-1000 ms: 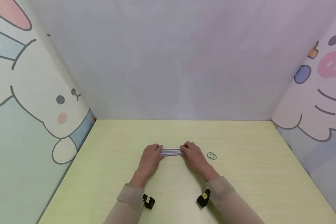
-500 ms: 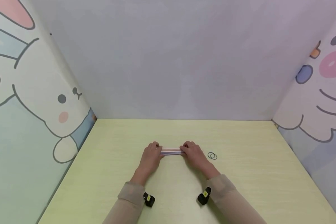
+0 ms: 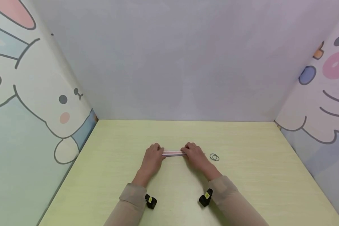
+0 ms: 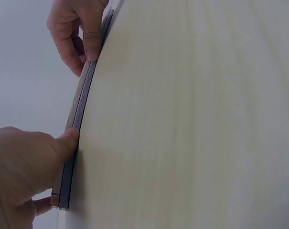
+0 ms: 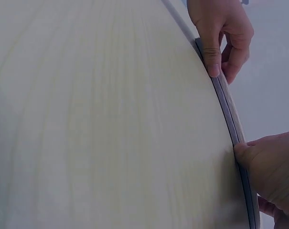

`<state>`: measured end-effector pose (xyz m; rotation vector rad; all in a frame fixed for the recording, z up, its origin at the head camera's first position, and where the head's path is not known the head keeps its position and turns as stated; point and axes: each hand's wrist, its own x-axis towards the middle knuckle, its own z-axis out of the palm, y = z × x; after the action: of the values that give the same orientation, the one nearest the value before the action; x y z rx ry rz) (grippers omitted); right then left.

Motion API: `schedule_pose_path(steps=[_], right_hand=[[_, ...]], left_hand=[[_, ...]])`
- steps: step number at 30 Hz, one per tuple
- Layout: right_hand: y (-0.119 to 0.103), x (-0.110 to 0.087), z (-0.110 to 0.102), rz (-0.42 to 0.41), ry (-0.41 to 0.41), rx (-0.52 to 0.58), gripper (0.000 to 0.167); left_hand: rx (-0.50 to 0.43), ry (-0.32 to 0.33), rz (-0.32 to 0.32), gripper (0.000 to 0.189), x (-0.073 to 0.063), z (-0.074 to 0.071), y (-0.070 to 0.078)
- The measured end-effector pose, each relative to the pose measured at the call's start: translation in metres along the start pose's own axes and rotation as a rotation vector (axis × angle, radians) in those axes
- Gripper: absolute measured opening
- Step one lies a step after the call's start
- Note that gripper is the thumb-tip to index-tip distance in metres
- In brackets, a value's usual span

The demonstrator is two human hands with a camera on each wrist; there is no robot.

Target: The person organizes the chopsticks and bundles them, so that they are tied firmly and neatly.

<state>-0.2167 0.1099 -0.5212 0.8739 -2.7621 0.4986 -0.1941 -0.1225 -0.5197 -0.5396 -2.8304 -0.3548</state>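
A bundle of long, thin, straight sticks [image 3: 172, 153], much like chopsticks, lies crosswise between my hands. White, reddish and blue-grey stripes show in the head view. My left hand [image 3: 152, 158] pinches the bundle near its left end, thumb on the near side. My right hand [image 3: 195, 156] pinches it farther right, fingers over the far side. In the left wrist view, dark and wood-coloured sticks [image 4: 78, 110] lie side by side, their squared ends flush beside my left hand [image 4: 25, 164]. The right wrist view shows the dark sticks [image 5: 229, 107] under both thumbs. Fingers hide much of the bundle.
Two dark thin rings [image 3: 214, 157], like rubber bands or hair ties, lie overlapping on the table to the right of my right hand. The pale wood table [image 3: 175, 188] meets a grey wall [image 3: 180, 62] at the back. Cartoon-printed panels flank both sides.
The bundle looks narrower, and its visible stripes have shifted, with reddish ones now showing between the hands. Both hands stay nearly in place. The rings lie where they were.
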Motion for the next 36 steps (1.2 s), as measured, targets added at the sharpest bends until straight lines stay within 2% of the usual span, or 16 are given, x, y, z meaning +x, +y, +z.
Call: schedule_pose_path(steps=[9,18,27,36], right_hand=[[-0.0015,-0.0005,-0.0018,0.028,-0.018,0.035,0.020],[-0.0011,0.0002,-0.0015,0.028,-0.007,0.009,0.016],[-0.0023,0.0000,-0.0022,0.026,-0.015,0.014,0.016],[-0.0023,0.0012,-0.0014,0.037,0.009,0.019,0.013]], left_hand=[[-0.032,-0.030,-0.024,0.025,-0.0004,0.0007,-0.0004],[-0.035,0.021,0.002,0.021,0.0016,0.0018,-0.0008],[-0.017,-0.026,-0.003,0.019,0.0013,0.0004,-0.0001],[-0.015,-0.073,-0.075,0.023,0.0027,-0.0017,0.0033]])
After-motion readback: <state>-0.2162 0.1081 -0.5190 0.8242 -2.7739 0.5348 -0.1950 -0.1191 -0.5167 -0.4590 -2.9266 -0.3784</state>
